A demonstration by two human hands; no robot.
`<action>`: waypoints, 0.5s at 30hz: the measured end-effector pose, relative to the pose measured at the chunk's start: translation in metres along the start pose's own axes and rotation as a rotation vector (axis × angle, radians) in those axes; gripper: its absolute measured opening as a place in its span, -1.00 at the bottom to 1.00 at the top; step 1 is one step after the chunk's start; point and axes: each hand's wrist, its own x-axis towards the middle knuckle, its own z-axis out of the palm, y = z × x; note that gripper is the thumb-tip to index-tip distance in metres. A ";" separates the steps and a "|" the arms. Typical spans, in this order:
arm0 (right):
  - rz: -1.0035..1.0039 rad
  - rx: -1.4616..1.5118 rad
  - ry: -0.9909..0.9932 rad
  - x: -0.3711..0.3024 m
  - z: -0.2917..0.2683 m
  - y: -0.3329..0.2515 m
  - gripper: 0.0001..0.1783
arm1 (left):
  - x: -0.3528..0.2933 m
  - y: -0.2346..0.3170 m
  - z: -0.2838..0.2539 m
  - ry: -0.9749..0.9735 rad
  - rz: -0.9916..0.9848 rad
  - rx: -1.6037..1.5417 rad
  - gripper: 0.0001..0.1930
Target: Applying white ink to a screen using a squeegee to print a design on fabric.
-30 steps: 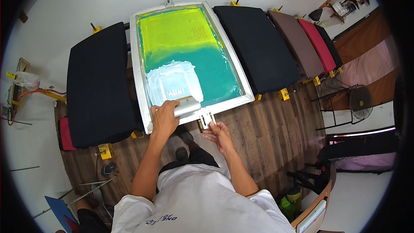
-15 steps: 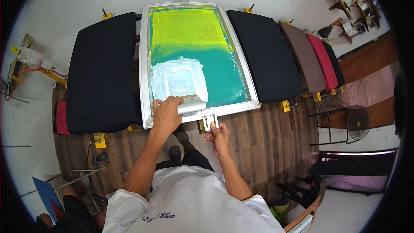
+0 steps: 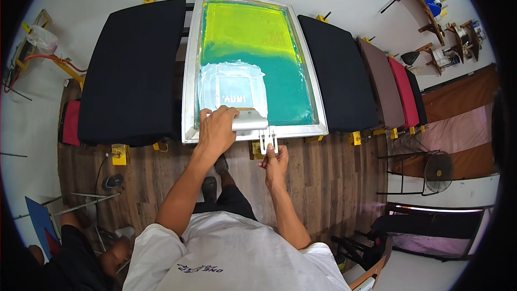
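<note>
A silk-screen frame (image 3: 192, 75) with a pale metal rim lies in front of me, its mesh yellow-green at the far end and teal nearer. Whitish ink is smeared over light blue artwork (image 3: 237, 83) in the near left part. My left hand (image 3: 217, 131) is closed round the left end of a silver-handled squeegee (image 3: 250, 123), laid across the near end of the screen. Just below its right end, a slotted metal bracket (image 3: 269, 143) projects from the frame's near edge. My right hand (image 3: 276, 165) pinches the bracket's lower end between thumb and fingers.
Black padded boards (image 3: 132, 73) flank the frame, with brown (image 3: 382, 78) and red ones (image 3: 404, 89) farther right. Yellow brackets (image 3: 120, 154) jut below them. Another person's leg (image 3: 114, 253) shows at lower left. A fan (image 3: 438, 172) and wall shelves (image 3: 423, 8) are at the right.
The whole view has shifted, so the frame and boards appear higher and the screen farther right. Both hands keep their places on the squeegee and the bracket.
</note>
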 end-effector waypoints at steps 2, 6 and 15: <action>-0.008 -0.007 0.013 0.001 0.001 0.001 -0.70 | -0.003 0.000 0.003 0.039 0.020 -0.002 -0.54; 0.018 -0.001 0.018 0.003 0.001 0.004 -0.72 | -0.005 -0.001 0.003 0.048 0.016 0.013 -0.54; -0.016 0.053 0.035 0.006 0.002 0.009 -0.70 | -0.010 -0.002 0.008 0.049 0.024 0.035 -0.49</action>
